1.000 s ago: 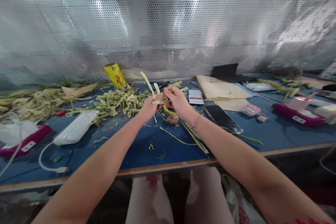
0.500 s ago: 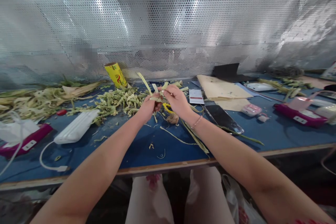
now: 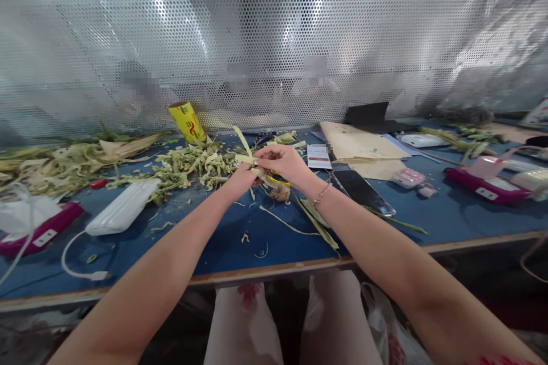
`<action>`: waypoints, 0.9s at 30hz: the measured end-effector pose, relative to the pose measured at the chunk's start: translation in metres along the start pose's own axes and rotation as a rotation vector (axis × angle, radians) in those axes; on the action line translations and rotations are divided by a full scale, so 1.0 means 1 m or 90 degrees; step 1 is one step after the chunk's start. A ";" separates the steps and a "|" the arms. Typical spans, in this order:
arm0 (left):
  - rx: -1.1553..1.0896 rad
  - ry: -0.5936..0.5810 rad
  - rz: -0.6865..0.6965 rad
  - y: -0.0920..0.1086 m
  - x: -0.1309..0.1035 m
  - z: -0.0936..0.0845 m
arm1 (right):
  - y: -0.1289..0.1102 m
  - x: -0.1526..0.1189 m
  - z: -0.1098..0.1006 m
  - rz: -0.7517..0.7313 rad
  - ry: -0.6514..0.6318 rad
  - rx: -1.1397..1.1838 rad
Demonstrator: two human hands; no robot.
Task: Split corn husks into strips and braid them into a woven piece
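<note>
Pale green strips of dried leaf (image 3: 242,140), seemingly corn husk, stick up between my two hands above the blue table. My left hand (image 3: 243,178) is closed round the lower part of the strips. From the other side my right hand (image 3: 282,163) pinches them with bent fingers. Where the strips cross, the fingers partly hide them. Below the hands lie a small brown ball of twine (image 3: 280,193) and something yellow, partly covered. A heap of twisted husk pieces (image 3: 201,162) lies just left of my hands.
A yellow tube (image 3: 187,122) leans at the back by the perforated metal screen (image 3: 274,40). To the left are a white power bank (image 3: 122,208) and long husks (image 3: 124,148). On the right lie a phone (image 3: 363,191), brown paper (image 3: 363,142) and a magenta power strip (image 3: 488,185).
My right hand has shifted slightly left and its fingers now lie across the strips. The upright strips have changed angle, and one white-tipped end no longer shows.
</note>
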State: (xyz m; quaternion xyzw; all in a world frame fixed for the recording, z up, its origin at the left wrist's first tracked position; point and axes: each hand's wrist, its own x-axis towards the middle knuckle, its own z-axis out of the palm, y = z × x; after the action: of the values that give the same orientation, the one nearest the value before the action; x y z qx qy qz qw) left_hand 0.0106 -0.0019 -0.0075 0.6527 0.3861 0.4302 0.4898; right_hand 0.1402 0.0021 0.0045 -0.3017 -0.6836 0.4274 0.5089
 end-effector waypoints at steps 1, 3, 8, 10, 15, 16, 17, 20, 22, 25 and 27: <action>-0.004 -0.003 -0.006 0.000 -0.001 0.000 | -0.002 0.000 -0.001 0.011 -0.006 0.010; -0.023 -0.011 -0.009 -0.001 -0.001 -0.001 | -0.004 0.000 -0.002 0.031 -0.022 0.017; -0.067 -0.054 0.012 -0.009 0.001 -0.003 | -0.006 -0.001 -0.004 0.061 -0.031 -0.028; -0.067 -0.057 0.011 -0.010 0.001 -0.003 | -0.005 -0.001 -0.004 0.073 -0.028 -0.046; -0.070 -0.068 -0.054 -0.003 -0.001 0.000 | -0.002 0.000 -0.004 0.078 -0.087 -0.049; -0.076 -0.071 -0.071 -0.001 -0.002 0.001 | -0.001 0.000 -0.004 0.075 -0.101 -0.042; -0.082 -0.072 -0.088 0.001 -0.003 0.001 | -0.001 0.000 -0.004 0.072 -0.115 -0.034; -0.103 -0.086 -0.135 0.005 -0.005 0.000 | 0.000 0.000 -0.004 0.077 -0.150 0.000; -0.110 -0.111 -0.155 0.006 -0.005 -0.002 | 0.000 -0.001 -0.005 0.092 -0.177 0.025; -0.105 -0.133 -0.174 0.005 -0.004 -0.005 | -0.001 -0.002 -0.005 0.115 -0.214 0.057; -0.104 -0.118 -0.187 0.004 -0.004 -0.005 | -0.002 -0.003 -0.006 0.119 -0.231 0.078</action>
State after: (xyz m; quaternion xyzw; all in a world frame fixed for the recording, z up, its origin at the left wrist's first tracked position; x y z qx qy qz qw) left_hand 0.0051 -0.0048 -0.0030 0.5844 0.3943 0.3222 0.6319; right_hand 0.1468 0.0008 0.0057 -0.2504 -0.7060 0.5604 0.3532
